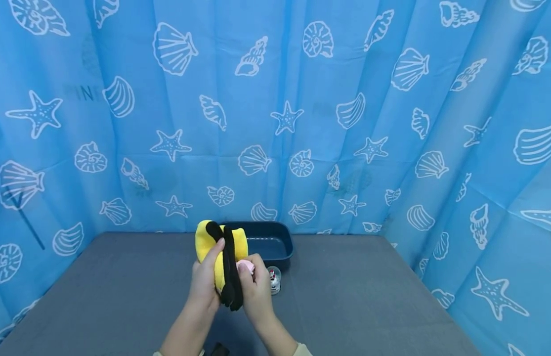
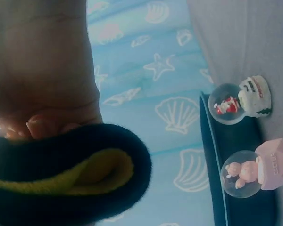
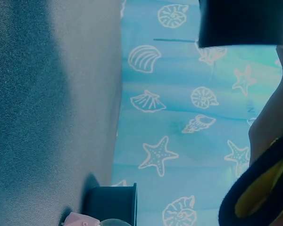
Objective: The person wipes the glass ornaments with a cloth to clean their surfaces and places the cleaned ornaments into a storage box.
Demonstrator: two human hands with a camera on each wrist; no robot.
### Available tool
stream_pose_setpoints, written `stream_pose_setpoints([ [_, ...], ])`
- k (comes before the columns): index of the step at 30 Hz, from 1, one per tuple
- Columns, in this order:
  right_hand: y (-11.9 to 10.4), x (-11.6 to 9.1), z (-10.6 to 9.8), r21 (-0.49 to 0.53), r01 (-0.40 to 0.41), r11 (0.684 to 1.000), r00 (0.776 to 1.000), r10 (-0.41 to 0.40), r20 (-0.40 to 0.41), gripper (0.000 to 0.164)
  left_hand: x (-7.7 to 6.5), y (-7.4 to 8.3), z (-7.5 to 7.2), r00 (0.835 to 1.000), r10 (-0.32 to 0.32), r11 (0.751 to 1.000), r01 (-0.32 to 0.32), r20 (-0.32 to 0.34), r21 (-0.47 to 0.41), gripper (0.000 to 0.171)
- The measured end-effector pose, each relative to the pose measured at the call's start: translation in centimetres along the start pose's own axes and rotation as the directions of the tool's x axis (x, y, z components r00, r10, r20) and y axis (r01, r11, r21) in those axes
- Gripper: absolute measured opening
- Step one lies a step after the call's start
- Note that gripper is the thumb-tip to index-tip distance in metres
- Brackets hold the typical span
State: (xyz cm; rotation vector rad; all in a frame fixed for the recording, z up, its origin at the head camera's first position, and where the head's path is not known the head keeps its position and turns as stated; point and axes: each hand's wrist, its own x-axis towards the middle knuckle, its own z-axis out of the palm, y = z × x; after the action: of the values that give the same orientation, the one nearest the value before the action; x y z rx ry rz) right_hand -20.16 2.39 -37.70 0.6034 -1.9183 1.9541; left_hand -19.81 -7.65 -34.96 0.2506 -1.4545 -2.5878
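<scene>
Both hands hold a folded piece of soft yellow and black plush fabric (image 1: 231, 247) above the table. My left hand (image 1: 205, 284) grips its left side, with the thumb up along the black band. My right hand (image 1: 257, 291) pinches its right edge, its fingers bent. In the left wrist view the fabric's fold (image 2: 132, 155) shows a black outside and a yellow inside. Below the hands, a snow globe with a pink base (image 2: 275, 165) stands beside another with a white base and a red figure (image 2: 228, 104). In the head view, the right hand hides much of the pink one.
A dark blue rectangular bin (image 1: 271, 242) stands at the table's back edge, behind the snow globes. Grey cloth covers the table (image 1: 355, 291). A blue curtain (image 1: 275, 143) printed with white shells and starfish hangs behind and at the sides.
</scene>
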Motion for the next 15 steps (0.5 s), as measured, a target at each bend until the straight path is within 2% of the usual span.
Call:
stream_pose_setpoints([
  [4,0.1,-0.1,0.0,0.008,0.036,0.999,0.999,-0.036,0.006,0.017,0.2,0.2,-0.1,1.0,-0.021,0.999,0.021,-0.002,-0.048,0.055],
  [7,0.1,-0.2,-0.1,0.013,0.022,1.0,1.0,-0.023,0.007,0.018,0.2,0.2,-0.2,0.999,-0.037,0.997,0.036,-0.008,-0.066,0.06],
  [11,-0.1,-0.1,-0.2,0.028,-0.062,0.998,0.998,0.061,0.016,0.025,0.3,0.2,-0.6,0.997,-0.079,0.995,0.077,-0.023,-0.068,0.069],
  [15,-0.6,0.3,-0.5,0.083,-0.192,0.978,0.981,0.19,0.029,0.032,0.6,0.4,-1.1,0.994,-0.111,0.993,0.111,-0.006,-0.04,0.073],
])
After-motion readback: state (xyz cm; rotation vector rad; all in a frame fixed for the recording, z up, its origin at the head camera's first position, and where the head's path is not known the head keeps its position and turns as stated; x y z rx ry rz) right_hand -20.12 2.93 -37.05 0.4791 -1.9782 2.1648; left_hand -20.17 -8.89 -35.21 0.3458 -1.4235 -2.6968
